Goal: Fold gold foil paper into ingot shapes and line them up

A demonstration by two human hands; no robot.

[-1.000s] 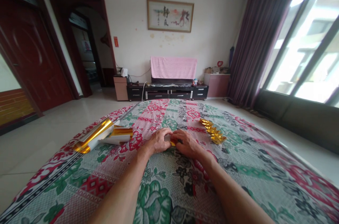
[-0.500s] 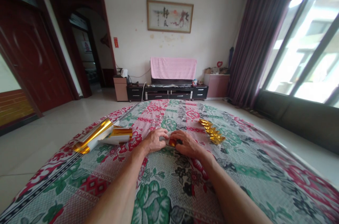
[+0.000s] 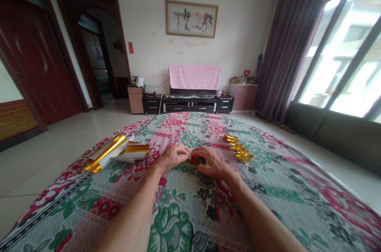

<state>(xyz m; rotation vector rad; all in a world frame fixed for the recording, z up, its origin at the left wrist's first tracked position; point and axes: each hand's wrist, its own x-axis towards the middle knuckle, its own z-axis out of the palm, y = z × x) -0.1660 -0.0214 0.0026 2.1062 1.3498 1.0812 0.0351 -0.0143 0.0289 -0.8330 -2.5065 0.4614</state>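
In the head view, curled gold sheets [image 3: 109, 152] lay on the left, well apart from the left hand [image 3: 172, 157], whose fingertips pinched the left end of a small paper piece [image 3: 191, 155]. That piece lay directly between both hands, its long axis too covered to tell, the right hand [image 3: 208, 161] curled around its right part and nearer the folded gold pieces [image 3: 239, 149] on the right.

Left hand [image 3: 174, 157] and right hand [image 3: 210, 162] pinching 1 small gold-and-white piece [image 3: 194, 159], flowery tablecloth [image 3: 172, 222] underneath, curled gold sheets [image 3: 109, 150] left, folded gold bits [image 3: 239, 147] right.
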